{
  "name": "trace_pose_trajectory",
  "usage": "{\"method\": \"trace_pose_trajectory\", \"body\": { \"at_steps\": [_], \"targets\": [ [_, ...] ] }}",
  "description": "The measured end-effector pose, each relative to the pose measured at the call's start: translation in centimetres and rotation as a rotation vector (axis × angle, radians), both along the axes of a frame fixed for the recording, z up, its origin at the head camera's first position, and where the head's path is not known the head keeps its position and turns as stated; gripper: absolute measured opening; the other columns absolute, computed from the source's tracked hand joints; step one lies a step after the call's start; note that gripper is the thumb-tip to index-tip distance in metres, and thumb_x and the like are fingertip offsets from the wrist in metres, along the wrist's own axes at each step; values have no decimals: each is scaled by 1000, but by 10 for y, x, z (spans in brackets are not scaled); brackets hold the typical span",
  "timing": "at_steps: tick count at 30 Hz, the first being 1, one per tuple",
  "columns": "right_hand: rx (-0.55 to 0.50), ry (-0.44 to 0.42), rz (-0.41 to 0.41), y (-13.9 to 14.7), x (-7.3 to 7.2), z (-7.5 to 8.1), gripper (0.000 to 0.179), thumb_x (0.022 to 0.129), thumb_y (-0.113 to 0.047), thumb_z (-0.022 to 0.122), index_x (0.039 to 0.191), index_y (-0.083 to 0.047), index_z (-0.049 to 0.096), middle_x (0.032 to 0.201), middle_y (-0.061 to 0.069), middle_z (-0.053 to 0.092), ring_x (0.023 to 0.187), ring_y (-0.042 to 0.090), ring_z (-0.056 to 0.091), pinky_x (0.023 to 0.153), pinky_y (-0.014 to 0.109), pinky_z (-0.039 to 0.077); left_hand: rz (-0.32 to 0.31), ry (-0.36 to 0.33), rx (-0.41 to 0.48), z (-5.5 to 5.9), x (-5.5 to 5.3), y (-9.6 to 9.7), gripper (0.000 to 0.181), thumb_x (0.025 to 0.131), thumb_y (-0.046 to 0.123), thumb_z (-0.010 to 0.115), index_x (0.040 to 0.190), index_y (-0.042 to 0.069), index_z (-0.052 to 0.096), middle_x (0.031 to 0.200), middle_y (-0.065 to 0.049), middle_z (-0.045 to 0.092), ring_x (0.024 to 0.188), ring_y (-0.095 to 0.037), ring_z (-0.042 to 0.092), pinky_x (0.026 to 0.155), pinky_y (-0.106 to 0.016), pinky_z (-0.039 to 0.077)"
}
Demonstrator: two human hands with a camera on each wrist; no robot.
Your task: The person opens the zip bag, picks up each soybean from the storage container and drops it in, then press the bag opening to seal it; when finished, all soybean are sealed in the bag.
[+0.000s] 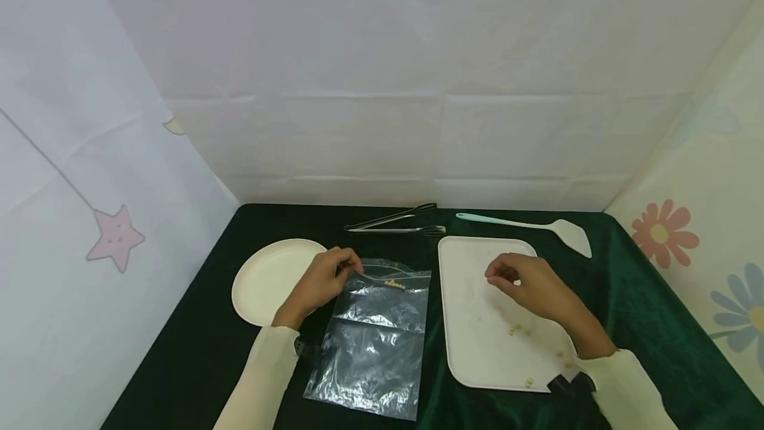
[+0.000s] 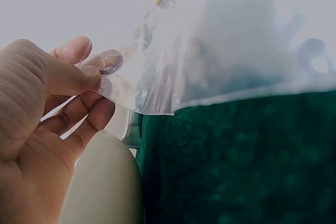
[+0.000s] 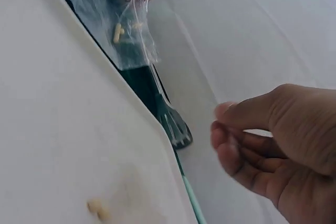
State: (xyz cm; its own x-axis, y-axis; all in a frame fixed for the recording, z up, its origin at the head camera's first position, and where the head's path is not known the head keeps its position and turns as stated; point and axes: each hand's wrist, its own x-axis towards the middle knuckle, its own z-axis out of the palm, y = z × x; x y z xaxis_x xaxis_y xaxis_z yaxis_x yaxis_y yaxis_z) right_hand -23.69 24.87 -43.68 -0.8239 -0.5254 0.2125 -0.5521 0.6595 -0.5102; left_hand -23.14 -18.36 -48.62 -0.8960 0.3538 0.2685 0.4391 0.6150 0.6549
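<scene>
In the head view my left hand (image 1: 327,279) pinches the top edge of a clear zip bag (image 1: 376,344) that lies on the dark green cloth. The left wrist view shows the thumb and fingers on the thin plastic (image 2: 126,85). A short row of small pale-yellow pieces (image 1: 394,284) sits inside, just below the seal. Over the white tray (image 1: 471,363) hovers my right hand (image 1: 525,284), its fingers curled and thumb tip close to the index tip; nothing shows between them in the right wrist view. Several more yellow pieces (image 1: 518,330) are scattered on the tray.
Left of the bag lies a white oval plate (image 1: 262,284), partly behind the left hand. Metal tongs (image 1: 396,230) lie behind the bag. A spatula (image 1: 570,236) with a mint handle lies behind the tray. Fabric walls (image 1: 442,138) enclose the table's back and sides.
</scene>
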Motion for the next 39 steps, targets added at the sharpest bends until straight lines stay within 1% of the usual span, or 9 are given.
{"method": "trace_pose_trajectory", "body": {
  "at_steps": [3, 7, 11, 13, 16, 22, 27, 33, 39],
  "targets": [
    [-109, -23, -32, -14, -8, -3, 6, 95, -20, 72, 101, -22, 70, 90, -13, 68, 80, 6, 65, 71, 30, 56, 1, -5, 3, 0, -1, 0, 20, 98, -1, 61, 97, 17, 71, 98, 8, 64, 82, -10, 56, 70, -32, 50],
    [-265, -114, -84, -38, -15, -7, 9, 96, -30, 70, 104, -25, 70, 90, -10, 69, 78, 12, 65, 68, 28, 56, 2, -3, 7, 1, 0, -1, 21, 98, -1, 61, 97, 17, 71, 98, 7, 64, 82, -10, 56, 70, -32, 50],
    [-352, -172, -77, -64, -21, -8, 13, 96, -33, 69, 105, -24, 70, 90, -5, 69, 80, 17, 67, 69, 30, 56, 7, -1, 8, 1, 0, -2, 21, 98, -1, 61, 97, 18, 71, 98, 7, 64, 81, -11, 55, 69, -32, 50],
    [-360, -178, -59, -76, -24, -8, 14, 96, -33, 69, 106, -23, 70, 91, -5, 70, 82, 19, 68, 69, 32, 56, 5, -2, 7, 2, -1, -2, 21, 98, -1, 61, 97, 18, 71, 98, 6, 65, 81, -10, 56, 69, -31, 50],
    [-351, -166, -39, -94, -28, -8, 13, 96, -33, 69, 105, -24, 71, 94, -8, 71, 83, 18, 69, 70, 32, 56, -1, -3, 8, 3, -2, -1, 21, 98, -2, 61, 98, 17, 70, 98, 5, 64, 82, -11, 56, 70, -32, 51],
    [-302, -136, 9, -129, -34, -15, 12, 97, -31, 69, 105, -23, 72, 95, -13, 70, 82, 6, 66, 71, 31, 55, 3, -11, 21, 6, -2, 0, 24, 97, -4, 60, 97, 18, 71, 98, 5, 64, 83, -12, 56, 69, -32, 51],
    [-243, -131, 48, -150, -33, -21, 14, 98, -28, 68, 106, -19, 74, 94, -13, 70, 80, 3, 65, 69, 28, 55, 8, -47, 32, 5, -3, 1, 23, 98, -3, 60, 96, 18, 71, 96, 5, 63, 82, -14, 55, 71, -34, 50],
    [-215, -101, 53, -155, -29, -23, 12, 97, -27, 69, 105, -20, 74, 93, -16, 69, 78, 0, 64, 68, 27, 54, 12, -63, 39, 3, -3, 1, 23, 99, -1, 60, 96, 19, 71, 95, 6, 63, 81, -14, 54, 71, -35, 49],
    [-221, -93, 46, -135, -21, -13, 12, 98, -28, 67, 106, -22, 74, 93, -14, 68, 78, 4, 63, 68, 30, 54, 14, -40, 24, 1, -1, 1, 23, 98, -1, 60, 96, 19, 71, 97, 6, 64, 83, -12, 56, 71, -34, 50]
  ]
}}
